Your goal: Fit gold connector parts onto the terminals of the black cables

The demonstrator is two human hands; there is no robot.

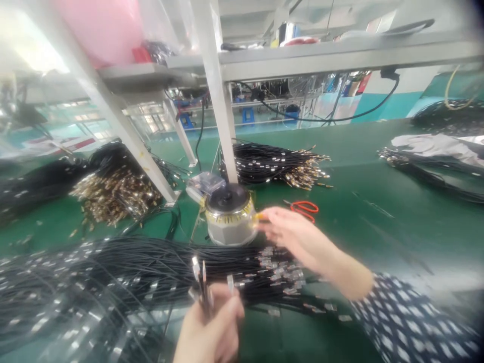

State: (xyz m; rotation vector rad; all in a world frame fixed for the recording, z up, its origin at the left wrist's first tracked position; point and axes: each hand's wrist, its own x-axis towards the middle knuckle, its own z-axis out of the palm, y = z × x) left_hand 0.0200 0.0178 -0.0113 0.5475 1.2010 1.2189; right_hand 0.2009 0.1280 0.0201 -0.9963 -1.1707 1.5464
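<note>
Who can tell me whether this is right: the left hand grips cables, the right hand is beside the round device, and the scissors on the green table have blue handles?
One colour is wrong: the head view shows scissors with orange-red handles, not blue, on the green table. The left hand does grip cables, and the right hand is beside the round device.

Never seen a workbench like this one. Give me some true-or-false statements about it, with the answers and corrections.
1. The left hand holds black cables. True.
2. Red-handled scissors lie on the green bench. True.
3. The right hand grips those scissors. False: it is beside the yellow-rimmed round device.
4. The right sleeve is plain white. False: it is dark with pale patches.
5. A cable bundle lies beyond the round device. True.
</note>
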